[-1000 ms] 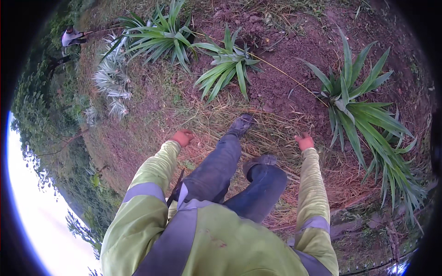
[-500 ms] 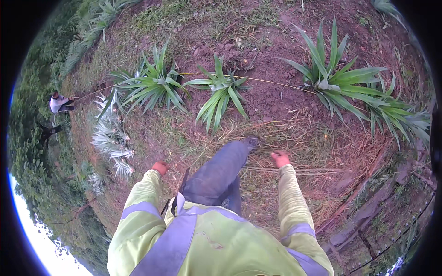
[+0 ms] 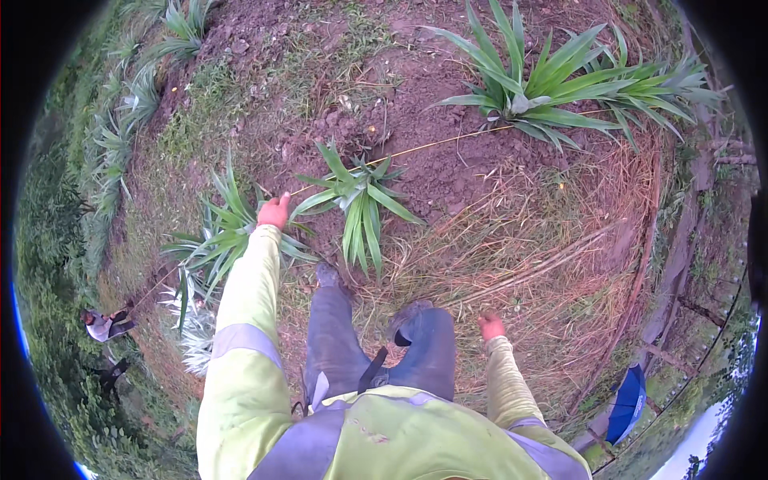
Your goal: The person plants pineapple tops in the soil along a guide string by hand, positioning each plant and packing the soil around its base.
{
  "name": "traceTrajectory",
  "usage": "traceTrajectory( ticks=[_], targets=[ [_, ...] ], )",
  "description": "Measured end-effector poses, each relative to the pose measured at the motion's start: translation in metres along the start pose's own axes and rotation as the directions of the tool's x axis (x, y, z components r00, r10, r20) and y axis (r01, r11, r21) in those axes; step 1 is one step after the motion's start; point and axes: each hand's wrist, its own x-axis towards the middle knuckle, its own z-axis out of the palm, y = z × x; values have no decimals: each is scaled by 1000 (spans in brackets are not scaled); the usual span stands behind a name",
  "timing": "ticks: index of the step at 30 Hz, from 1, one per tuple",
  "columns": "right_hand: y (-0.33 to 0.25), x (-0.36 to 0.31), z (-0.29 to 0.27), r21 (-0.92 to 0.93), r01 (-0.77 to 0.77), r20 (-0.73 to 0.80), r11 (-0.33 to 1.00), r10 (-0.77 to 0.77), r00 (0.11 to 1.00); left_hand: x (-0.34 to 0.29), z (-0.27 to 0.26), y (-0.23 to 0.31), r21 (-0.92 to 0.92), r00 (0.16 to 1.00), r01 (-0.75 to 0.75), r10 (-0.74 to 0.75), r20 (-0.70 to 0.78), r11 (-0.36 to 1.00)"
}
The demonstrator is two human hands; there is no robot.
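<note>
My left hand (image 3: 274, 210) reaches forward over a spiky green plant (image 3: 228, 232). Its fingers look closed where a thin yellow string (image 3: 448, 144) meets them. Just right of this hand grows another plant (image 3: 356, 196) with long pointed leaves, crossed by the string. My right hand (image 3: 491, 326) hangs low over dry grass, its fingers curled with nothing visible in them. Farther right, the string passes into a larger leafy clump (image 3: 532, 84).
A person (image 3: 104, 324) stands at the far left, near the string's other end. Pale cut plants (image 3: 196, 332) lie beyond my left sleeve. A blue umbrella (image 3: 626, 406) is at the lower right. Dry straw (image 3: 544, 264) and bare soil (image 3: 432, 184) cover the ground.
My left hand has moved forward from beside my leg to the string. Both my legs now show, and the view has shifted. The blue umbrella has come into view.
</note>
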Motion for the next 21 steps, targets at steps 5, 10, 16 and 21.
traceTrajectory(
  ticks=[5, 10, 16, 21],
  targets=[
    [-232, 183, 60, 83, 376, -294, 923, -338, 894, 113, 116, 79, -459, 937, -59, 207, 281, 887],
    [-336, 318, 141, -321, 436, -322, 841, -530, 784, 99, 239, 88, -40, 941, -166, 170, 291, 985],
    [-321, 350, 195, -359, 324, -273, 875, -430, 860, 86, 266, 91, 42, 961, -129, 115, 251, 991],
    [-327, 349, 200, -334, 262, -250, 905, -354, 901, 87, 293, 92, -141, 931, -111, 153, 331, 984]
  ],
)
